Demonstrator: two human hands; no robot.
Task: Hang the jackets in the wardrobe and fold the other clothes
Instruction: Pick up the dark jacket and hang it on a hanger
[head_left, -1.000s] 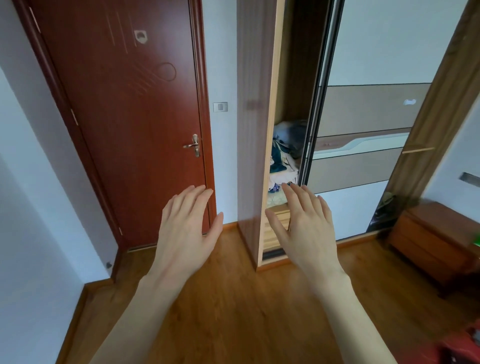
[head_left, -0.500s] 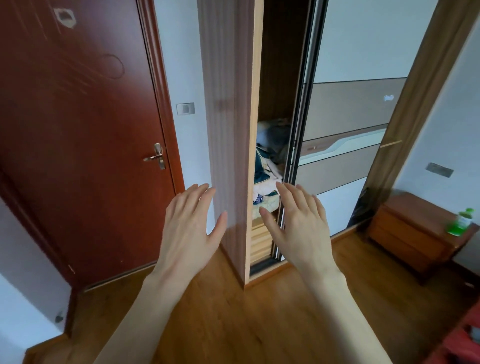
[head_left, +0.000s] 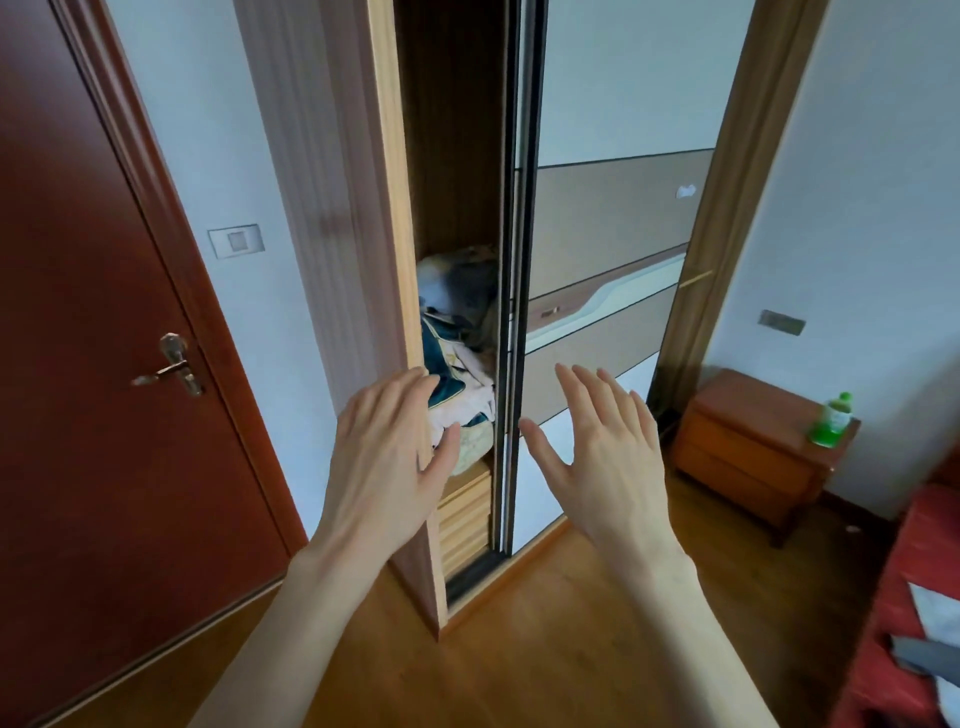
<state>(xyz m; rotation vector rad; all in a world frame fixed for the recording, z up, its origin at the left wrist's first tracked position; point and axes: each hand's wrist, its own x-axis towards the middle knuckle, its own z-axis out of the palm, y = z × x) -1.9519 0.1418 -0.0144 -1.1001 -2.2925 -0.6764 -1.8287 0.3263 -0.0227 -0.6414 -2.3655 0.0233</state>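
Wardrobe (head_left: 332, 208) with sliding door (head_left: 602, 234) partly open; piled clothes (head_left: 462, 374) on the inner shelf. Left hand (head_left: 384, 467) and right hand (head_left: 608, 457) raised before the gap, fingers spread, holding nothing. Green bottle (head_left: 831, 421) on bedside cabinet (head_left: 748, 457) at right.

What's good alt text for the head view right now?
Two open, empty hands, left hand and right hand, reach toward a wardrobe whose sliding door is open a narrow gap, showing piled clothes inside. A red door is left; a nightstand with a green bottle is right.
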